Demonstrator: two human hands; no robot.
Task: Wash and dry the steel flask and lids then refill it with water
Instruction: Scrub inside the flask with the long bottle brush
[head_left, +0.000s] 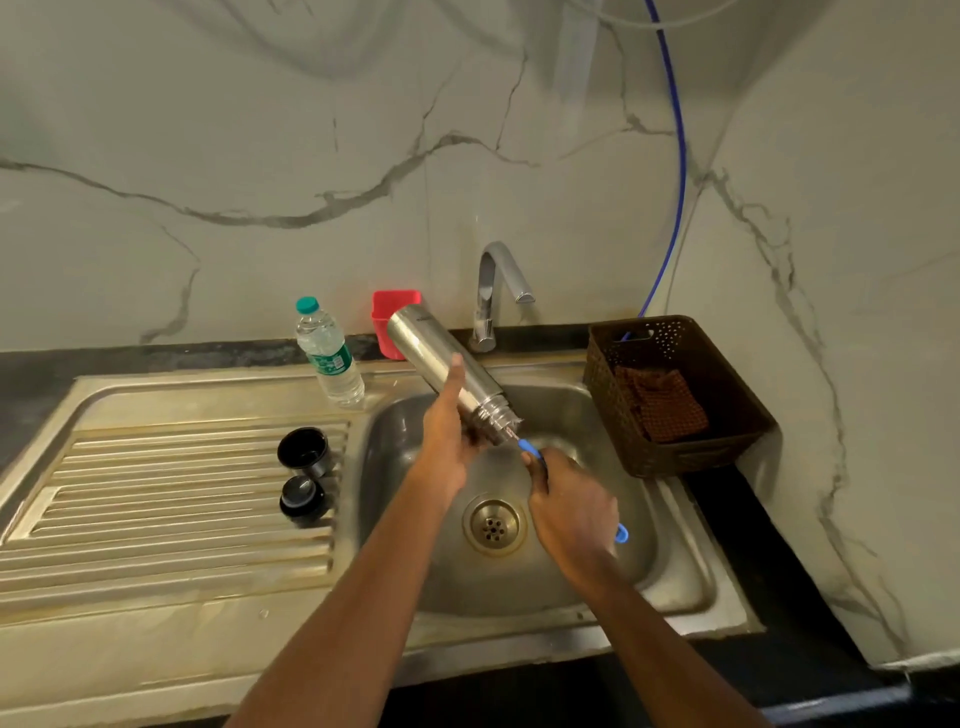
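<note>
Steel sink (670, 582), flask (441, 358) above, lids (304, 451) on drainboard (156, 493), bottle (330, 358), basket (680, 460) beside

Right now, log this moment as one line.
stage: wash | left hand: holds flask tilted over sink | right hand: grips brush at flask mouth | lids: on drainboard

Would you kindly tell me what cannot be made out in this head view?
- Head view: the far end of the blue handle, hidden inside the steel flask.
- Head view: the handle's middle, covered by the right hand.
- Head view: the flask's near side, partly covered by the left hand.
- Head view: the water bottle label, too small to read.
</note>
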